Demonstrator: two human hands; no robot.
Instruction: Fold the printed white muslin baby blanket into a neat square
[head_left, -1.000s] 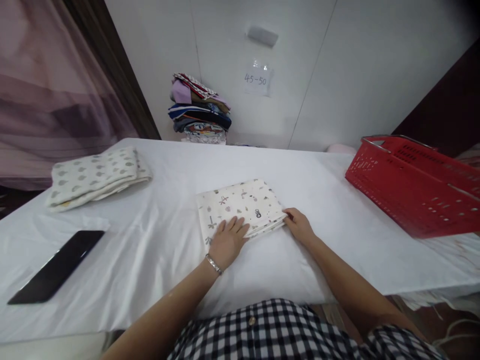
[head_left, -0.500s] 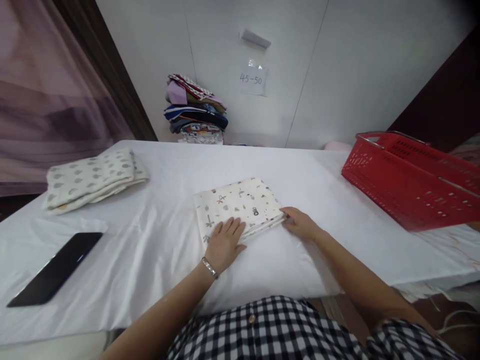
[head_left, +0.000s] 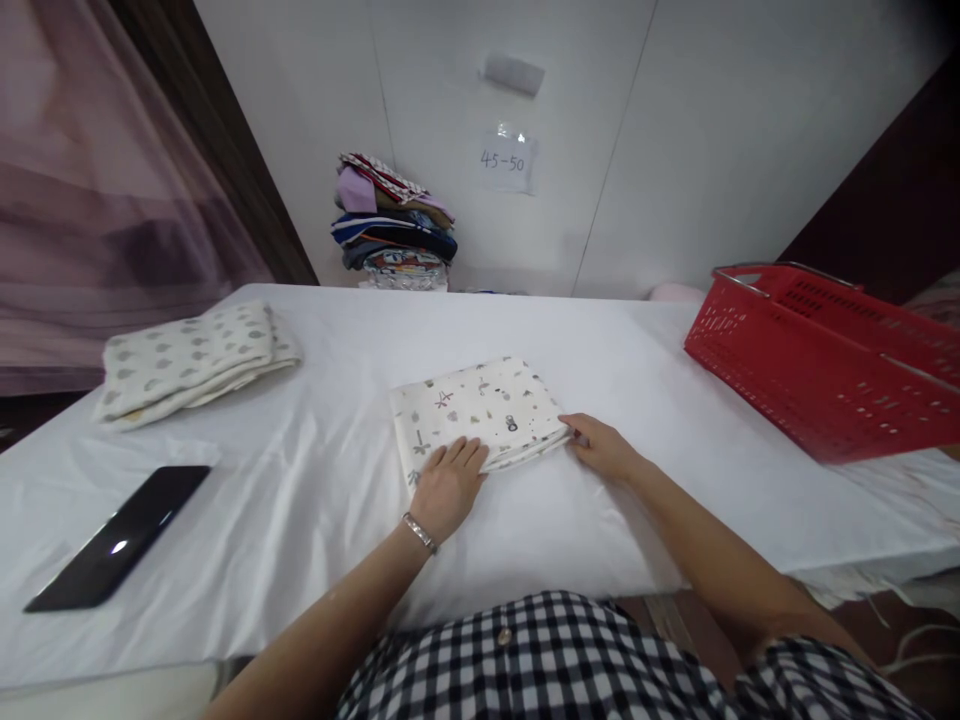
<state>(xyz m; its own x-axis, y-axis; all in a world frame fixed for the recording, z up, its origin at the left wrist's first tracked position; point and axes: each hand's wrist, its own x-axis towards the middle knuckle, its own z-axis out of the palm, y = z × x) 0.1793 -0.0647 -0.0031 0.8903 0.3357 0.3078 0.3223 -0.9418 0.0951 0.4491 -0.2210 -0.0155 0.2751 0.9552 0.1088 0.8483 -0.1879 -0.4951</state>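
A folded cream cloth with small printed figures (head_left: 480,410) lies in the middle of a table covered by a white sheet (head_left: 330,340). My left hand (head_left: 447,487) rests flat on the cloth's near left corner, fingers stretched out. My right hand (head_left: 602,447) sits at the cloth's right corner, with its fingertips against the edge of the folded layers; whether they pinch the edge is hard to make out.
A second folded cloth with grey drops (head_left: 191,355) lies at the far left. A dark phone (head_left: 120,537) rests near the left front edge. A red plastic basket (head_left: 825,360) stands at the right. A pile of folded clothes (head_left: 394,220) sits against the wall under a "45-50" label (head_left: 508,160).
My left hand has slid slightly toward me along the cloth's near edge. My right hand and the cloth have stayed where they were.
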